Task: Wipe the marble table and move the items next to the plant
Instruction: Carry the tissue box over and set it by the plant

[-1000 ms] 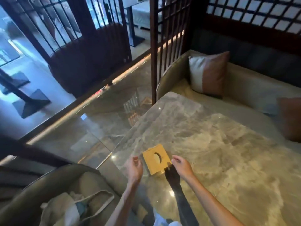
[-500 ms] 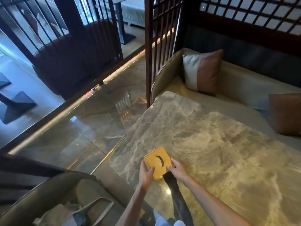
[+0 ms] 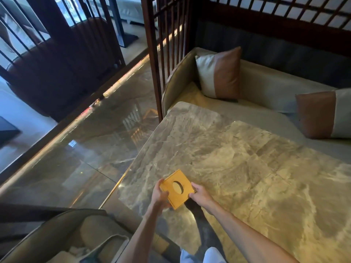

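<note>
Two bare hands frame a square yellow box with an oval hole in its lid, near the left front corner of the marble bench, in a booth seen from the head camera. At far left, beyond the bench edge, lie a glossy stone floor and a dark slatted screen; part of a padded chair shows at lower left.

The left hand is closed on the box's near left side, fingers wrapped under its edge and thumb on the top rim, while the right hand clasps the opposite corner. The box tilts slightly and its dark shadow falls on the marble below it, which suggests it is being carried just above the surface, not resting there. The grip from both sides looks chosen to keep the box level, with the opening facing up.

Further right, the marble top runs bare to the frame's edge, and behind it a cushioned banquette holds two tan-and-cream pillows. No plant, cloth or other item shows anywhere, so the box's destination cannot be made out; the likely step in hand is relocating it, with the wiping not visibly under way.
</note>
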